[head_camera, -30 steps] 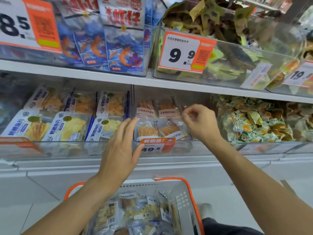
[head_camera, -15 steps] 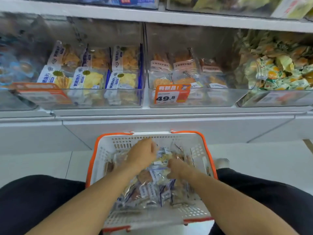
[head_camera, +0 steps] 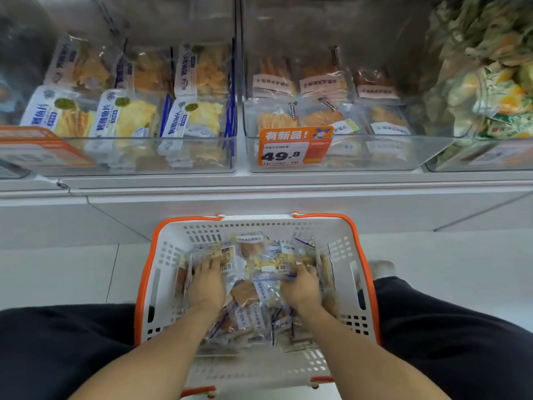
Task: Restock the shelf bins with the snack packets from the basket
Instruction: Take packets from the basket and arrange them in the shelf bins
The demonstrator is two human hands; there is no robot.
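A white basket with orange rim [head_camera: 184, 226] sits on the floor between my knees, holding several clear snack packets [head_camera: 248, 295]. Both my hands are down among them. My left hand [head_camera: 206, 288] grips a packet with a barcode label [head_camera: 226, 256] at the left of the pile. My right hand [head_camera: 301, 287] curls its fingers round the edge of a packet with a yellow label [head_camera: 271, 262]. Above stands the clear shelf bin [head_camera: 375, 157] with the orange 49.8 price tag [head_camera: 294, 148], holding matching orange-brown packets [head_camera: 320, 85].
The clear bin to the left [head_camera: 144, 160] holds blue-and-white fish-slice packets. A bin at the right [head_camera: 490, 82] is heaped with green and yellow wrapped sweets. A white shelf ledge [head_camera: 259, 186] juts out just above the basket. My dark-trousered legs flank the basket.
My hands left the shelf bin and dropped into the basket. My view tilted down from the shelves. Since half a second ago, both hands have spread apart and taken hold of packets.
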